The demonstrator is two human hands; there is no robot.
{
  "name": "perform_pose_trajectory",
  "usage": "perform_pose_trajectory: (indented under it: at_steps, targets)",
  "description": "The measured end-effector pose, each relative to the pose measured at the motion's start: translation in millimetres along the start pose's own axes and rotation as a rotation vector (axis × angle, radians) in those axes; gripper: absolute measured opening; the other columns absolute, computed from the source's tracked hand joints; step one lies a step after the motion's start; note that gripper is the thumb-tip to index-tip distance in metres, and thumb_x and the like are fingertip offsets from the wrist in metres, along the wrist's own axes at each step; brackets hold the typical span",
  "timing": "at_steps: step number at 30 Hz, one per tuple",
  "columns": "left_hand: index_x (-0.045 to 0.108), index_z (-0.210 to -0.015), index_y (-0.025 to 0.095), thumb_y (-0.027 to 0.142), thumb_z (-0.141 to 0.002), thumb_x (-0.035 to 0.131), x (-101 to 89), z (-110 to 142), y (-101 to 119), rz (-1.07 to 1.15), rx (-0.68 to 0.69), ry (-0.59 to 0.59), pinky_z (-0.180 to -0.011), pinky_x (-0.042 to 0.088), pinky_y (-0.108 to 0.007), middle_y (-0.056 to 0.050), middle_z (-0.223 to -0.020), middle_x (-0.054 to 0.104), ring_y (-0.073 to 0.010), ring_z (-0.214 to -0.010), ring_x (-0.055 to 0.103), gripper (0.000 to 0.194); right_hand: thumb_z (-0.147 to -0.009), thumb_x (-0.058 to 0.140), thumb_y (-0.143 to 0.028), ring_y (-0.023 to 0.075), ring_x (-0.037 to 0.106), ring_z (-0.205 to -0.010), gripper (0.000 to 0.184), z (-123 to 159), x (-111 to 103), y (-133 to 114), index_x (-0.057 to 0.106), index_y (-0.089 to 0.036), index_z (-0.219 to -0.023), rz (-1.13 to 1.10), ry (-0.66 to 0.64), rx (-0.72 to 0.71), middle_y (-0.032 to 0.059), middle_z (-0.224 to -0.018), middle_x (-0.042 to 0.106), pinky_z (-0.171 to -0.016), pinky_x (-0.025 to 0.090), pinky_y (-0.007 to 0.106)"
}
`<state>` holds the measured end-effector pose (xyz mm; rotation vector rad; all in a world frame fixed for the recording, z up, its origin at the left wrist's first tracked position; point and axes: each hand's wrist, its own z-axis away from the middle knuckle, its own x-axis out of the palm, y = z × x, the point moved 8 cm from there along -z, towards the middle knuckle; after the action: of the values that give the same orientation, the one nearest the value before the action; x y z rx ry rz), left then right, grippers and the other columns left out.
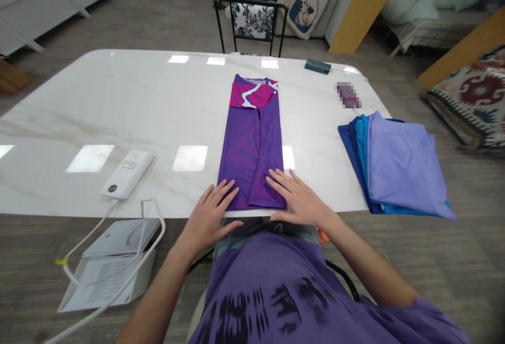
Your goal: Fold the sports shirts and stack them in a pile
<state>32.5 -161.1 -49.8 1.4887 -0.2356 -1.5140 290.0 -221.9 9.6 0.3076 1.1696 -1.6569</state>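
A purple shirt [240, 139] lies folded into a long narrow strip on the white table, its near end at the table's front edge. Pink and white patterning shows on the folded sleeve at its far end. My left hand [211, 215] rests on the shirt's near left corner, fingers stretched out. On the near right corner lies my right hand [296, 196], flat with the fingers spread. Neither hand grips the cloth.
Folded lavender and blue cloths [404, 162] are stacked at the table's right edge, partly overhanging. A white power bank-like device [128, 174] with a cable lies left. Beyond the white table [158, 97] stands a chair [252, 20]. An open white box [114, 265] sits below, front left.
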Motion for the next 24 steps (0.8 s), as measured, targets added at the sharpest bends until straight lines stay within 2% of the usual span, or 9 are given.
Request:
perform_pose_trajectory:
  at_steps: [4,6,8,10,12,15,18,21,24]
  targets:
    - [0.047,-0.18,0.025,0.042,-0.109,0.072,1.4,10.1,1.3,-0.016,0.001,0.037,-0.144,0.033,-0.066,-0.015,-0.184,0.048,-0.0382,-0.174,0.043,0.077,-0.096,0.083,-0.077,0.0386,0.035,-0.176,0.123,14.9,9.4,-10.4,0.021,-0.03,-0.191,0.015,-0.018,-0.039,0.0119,-0.19,0.032,-0.147,0.025,0.065]
    - [0.052,-0.177,0.026,0.025,-0.109,0.065,3.9,18.7,3.8,0.003,0.033,0.044,-0.144,0.036,-0.064,-0.013,-0.182,0.052,-0.0348,-0.171,0.048,0.069,-0.099,0.087,-0.059,0.0364,0.038,-0.175,0.115,28.6,17.0,-11.8,0.022,-0.033,-0.19,0.048,-0.02,-0.031,0.0089,-0.19,0.034,-0.145,0.032,0.063]
    - [0.058,-0.172,0.026,0.013,-0.108,0.057,6.6,30.0,8.0,0.046,0.081,0.072,-0.143,0.039,-0.06,-0.012,-0.178,0.057,-0.0306,-0.168,0.052,0.066,-0.102,0.082,-0.033,0.0329,0.044,-0.172,0.103,44.8,23.0,-10.5,0.027,-0.039,-0.189,0.084,-0.017,-0.004,0.0038,-0.188,0.039,-0.139,0.042,0.059]
    - [0.067,-0.163,0.025,0.007,-0.107,0.052,7.8,41.6,13.6,0.094,0.128,0.129,-0.142,0.043,-0.056,-0.011,-0.169,0.066,-0.0273,-0.164,0.058,0.061,-0.101,0.07,-0.013,0.0297,0.051,-0.168,0.097,60.7,26.6,-9.1,0.034,-0.045,-0.186,0.113,-0.007,0.027,-0.0007,-0.185,0.044,-0.129,0.05,0.055]
    - [0.075,-0.151,0.025,0.006,-0.108,0.052,6.7,50.4,20.6,0.133,0.166,0.195,-0.14,0.047,-0.054,-0.009,-0.157,0.076,-0.0253,-0.158,0.064,0.052,-0.1,0.06,-0.003,0.0273,0.057,-0.164,0.096,74.0,27.5,-9.5,0.042,-0.049,-0.182,0.126,0.014,0.046,-0.0037,-0.181,0.05,-0.12,0.055,0.053]
    - [0.081,-0.138,0.027,0.009,-0.11,0.057,0.3,56.4,33.5,0.197,0.183,0.235,-0.133,0.053,-0.05,-0.006,-0.139,0.084,-0.0237,-0.145,0.074,0.041,-0.1,0.054,-0.001,0.0263,0.065,-0.156,0.091,88.4,22.2,-14.5,0.051,-0.051,-0.176,0.095,0.041,0.066,-0.0053,-0.173,0.06,-0.114,0.056,0.052]
    - [0.083,-0.13,0.027,0.016,-0.11,0.06,-17.4,62.1,49.6,0.295,0.132,0.22,-0.119,0.062,-0.047,-0.004,-0.124,0.088,-0.0226,-0.124,0.082,0.032,-0.105,0.054,-0.006,0.0258,0.072,-0.146,0.081,103.0,7.0,-29.6,0.057,-0.051,-0.172,-0.06,-0.007,0.045,-0.0042,-0.163,0.07,-0.115,0.055,0.052]
    - [0.084,-0.124,0.028,0.022,-0.109,0.066,-47.9,74.2,74.5,0.443,0.114,0.204,-0.095,0.067,-0.042,-0.003,-0.111,0.088,-0.0224,-0.099,0.082,0.024,-0.113,0.054,-0.018,0.0238,0.079,-0.131,0.063,122.9,-21.3,-54.2,0.065,-0.05,-0.166,-0.312,-0.134,0.017,-0.0021,-0.149,0.08,-0.111,0.058,0.047]
    - [0.081,-0.129,0.034,0.022,-0.107,0.069,-85.6,78.5,101.1,0.594,0.164,0.226,-0.082,0.068,-0.041,0.001,-0.101,0.087,-0.0229,-0.086,0.08,0.028,-0.116,0.054,-0.027,0.0216,0.083,-0.116,0.051,137.1,-60.3,-75.4,0.075,-0.051,-0.156,-0.524,-0.24,0.027,-0.0006,-0.133,0.086,-0.111,0.06,0.043]
